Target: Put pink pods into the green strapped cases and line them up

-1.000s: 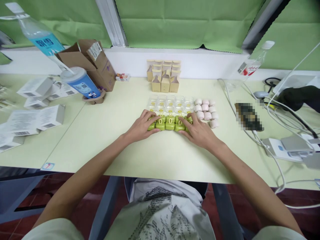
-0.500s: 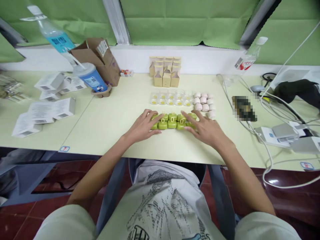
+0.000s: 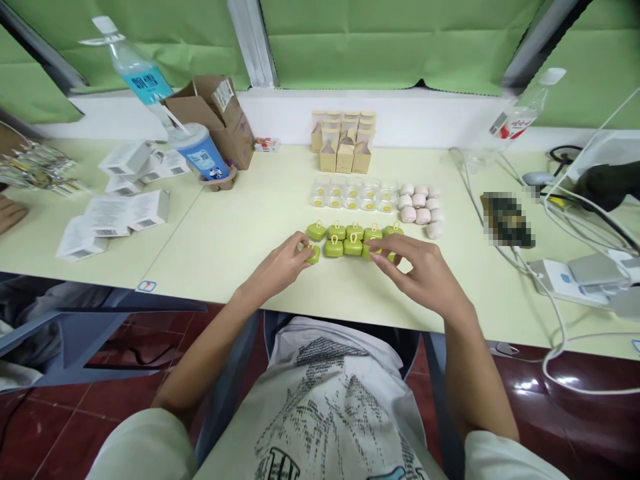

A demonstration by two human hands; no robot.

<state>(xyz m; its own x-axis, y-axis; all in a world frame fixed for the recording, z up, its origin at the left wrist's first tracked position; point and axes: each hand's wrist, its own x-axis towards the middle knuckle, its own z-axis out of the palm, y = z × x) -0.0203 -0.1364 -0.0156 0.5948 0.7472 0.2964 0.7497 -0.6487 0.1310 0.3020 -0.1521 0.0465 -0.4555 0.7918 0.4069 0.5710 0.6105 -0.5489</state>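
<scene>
Two rows of small green cases with pale loops on top, one a middle green case (image 3: 353, 247), lie on the table in front of me. My left hand (image 3: 283, 267) pinches the front-left green case (image 3: 314, 255) between thumb and fingers, a little apart from its row. Over the right end of the rows is my right hand (image 3: 423, 270), its thumb and forefinger apart and hiding part of the cases there. Just behind stand clear plastic cups (image 3: 352, 199) with yellow marks. A cluster of pale pink rounded pieces (image 3: 423, 216) sits to their right.
Open tan boxes (image 3: 345, 155) stand near the wall. On the left are white boxes (image 3: 107, 215), a blue cup (image 3: 205, 157), a cardboard box (image 3: 235, 127) and another person's hand (image 3: 9, 212). White cables (image 3: 555, 320) and a power strip (image 3: 570, 283) lie right.
My left hand has closed on the front-left case, which now stands slightly off its row. My right hand has lifted its spread fingers partly off the cases. The view has shifted left.
</scene>
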